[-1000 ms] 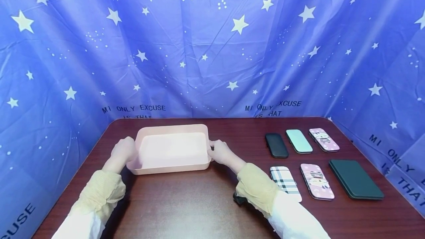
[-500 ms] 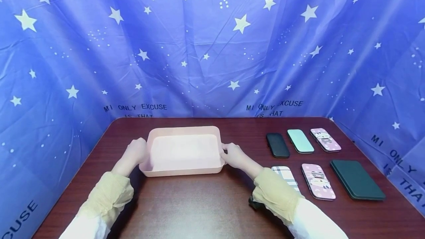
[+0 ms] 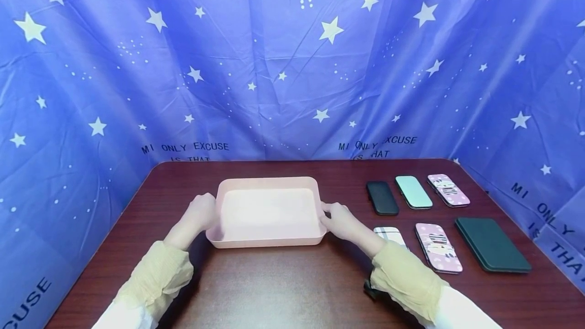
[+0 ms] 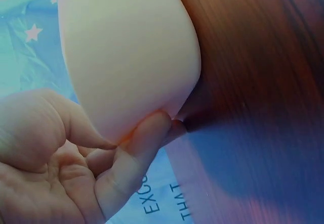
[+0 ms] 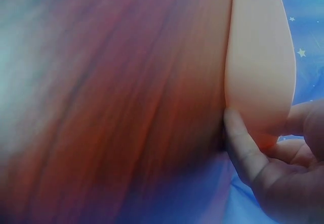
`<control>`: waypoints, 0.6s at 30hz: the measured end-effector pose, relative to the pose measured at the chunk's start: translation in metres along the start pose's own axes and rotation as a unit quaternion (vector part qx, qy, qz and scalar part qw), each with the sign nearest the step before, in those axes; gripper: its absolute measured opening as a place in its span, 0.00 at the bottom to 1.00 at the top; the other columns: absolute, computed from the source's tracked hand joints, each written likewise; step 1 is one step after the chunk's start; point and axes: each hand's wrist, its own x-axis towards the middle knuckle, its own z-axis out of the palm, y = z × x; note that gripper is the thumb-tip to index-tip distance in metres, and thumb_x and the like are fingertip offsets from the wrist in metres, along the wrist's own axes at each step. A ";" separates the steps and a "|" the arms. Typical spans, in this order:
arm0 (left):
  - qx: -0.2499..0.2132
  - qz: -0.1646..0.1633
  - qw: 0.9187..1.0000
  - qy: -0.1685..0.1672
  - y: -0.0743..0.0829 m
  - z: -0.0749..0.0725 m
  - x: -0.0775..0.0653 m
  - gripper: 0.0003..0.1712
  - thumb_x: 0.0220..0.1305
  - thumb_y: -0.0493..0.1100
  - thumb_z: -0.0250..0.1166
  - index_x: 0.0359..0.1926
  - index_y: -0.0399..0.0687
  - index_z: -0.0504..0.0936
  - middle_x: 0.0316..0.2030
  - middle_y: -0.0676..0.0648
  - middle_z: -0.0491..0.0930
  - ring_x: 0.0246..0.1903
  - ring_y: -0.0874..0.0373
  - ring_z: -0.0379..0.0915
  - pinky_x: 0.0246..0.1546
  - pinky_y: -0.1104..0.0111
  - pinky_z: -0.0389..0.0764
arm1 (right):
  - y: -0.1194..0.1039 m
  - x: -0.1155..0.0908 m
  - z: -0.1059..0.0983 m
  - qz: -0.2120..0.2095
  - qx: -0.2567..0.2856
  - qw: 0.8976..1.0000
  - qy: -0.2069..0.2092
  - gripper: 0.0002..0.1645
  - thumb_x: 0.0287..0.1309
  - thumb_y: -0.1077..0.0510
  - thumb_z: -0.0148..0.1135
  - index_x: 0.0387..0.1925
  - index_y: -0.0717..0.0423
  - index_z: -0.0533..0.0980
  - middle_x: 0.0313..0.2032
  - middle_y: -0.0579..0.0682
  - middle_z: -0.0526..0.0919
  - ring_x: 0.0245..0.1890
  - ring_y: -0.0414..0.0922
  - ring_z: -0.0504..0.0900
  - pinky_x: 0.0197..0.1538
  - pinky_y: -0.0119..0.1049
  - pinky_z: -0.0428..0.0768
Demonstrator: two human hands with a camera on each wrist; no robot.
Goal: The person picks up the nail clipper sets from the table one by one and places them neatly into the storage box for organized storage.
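A pale pink rectangular tray [image 3: 269,242] with raised walls and rounded corners stands on the dark wooden table. Nothing lies inside it. At its left end, my left hand [image 3: 198,213] grips the wall; in the left wrist view, fingers [image 4: 147,133] press the outside near the bottom edge while the thumb side reaches the rim. My right hand [image 3: 344,222] holds the opposite end. The right wrist view shows one finger [image 5: 243,143] low against the tray's outer wall [image 5: 258,67] and another digit at the rim.
Right of the tray lie several flat cases: a black case [image 3: 382,198], a mint case [image 3: 413,192], two pink patterned cases [image 3: 448,190], a plaid case [image 3: 389,235] partly behind the right sleeve, and a larger dark green case [image 3: 492,244]. A blue star-printed curtain [image 3: 274,65] surrounds the table.
Both hands have moved the pink tray to the right and slightly nearer, keeping their hold on its ends. The right sleeve now covers more of the plaid case. The other cases stay put.
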 end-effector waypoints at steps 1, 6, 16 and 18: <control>-0.007 0.003 1.000 0.001 0.001 0.001 0.000 0.10 0.51 0.30 0.53 0.16 0.38 0.71 0.17 0.41 0.74 0.22 0.46 0.74 0.24 0.56 0.79 | 0.001 -0.001 -0.002 0.002 -0.004 1.000 -0.003 0.26 0.60 0.62 0.50 0.59 0.69 0.69 0.53 0.64 0.77 0.43 0.47 0.79 0.45 0.42 0.77; -0.045 0.018 0.999 -0.002 0.009 0.005 0.002 0.20 0.54 0.31 0.51 0.08 0.48 0.62 0.09 0.49 0.66 0.18 0.52 0.72 0.22 0.61 0.77 | 0.008 -0.009 -0.011 0.007 -0.025 1.000 -0.011 0.25 0.59 0.63 0.51 0.57 0.71 0.70 0.50 0.66 0.79 0.38 0.46 0.79 0.40 0.40 0.77; -0.069 0.036 0.997 0.006 0.026 0.012 0.002 0.18 0.50 0.29 0.51 0.09 0.47 0.65 0.08 0.49 0.69 0.17 0.55 0.75 0.19 0.65 0.78 | 0.018 -0.021 -0.024 -0.001 -0.055 0.998 0.000 0.13 0.56 0.66 0.53 0.41 0.68 0.78 0.21 0.55 0.81 0.24 0.43 0.74 0.31 0.36 0.75; -0.099 0.027 0.995 -0.008 0.028 0.013 0.002 0.16 0.49 0.28 0.50 0.10 0.45 0.68 0.07 0.49 0.71 0.14 0.57 0.76 0.16 0.68 0.78 | 0.019 -0.022 -0.026 0.000 -0.062 0.998 0.004 0.08 0.57 0.66 0.53 0.35 0.67 0.77 0.20 0.54 0.79 0.23 0.42 0.73 0.30 0.34 0.74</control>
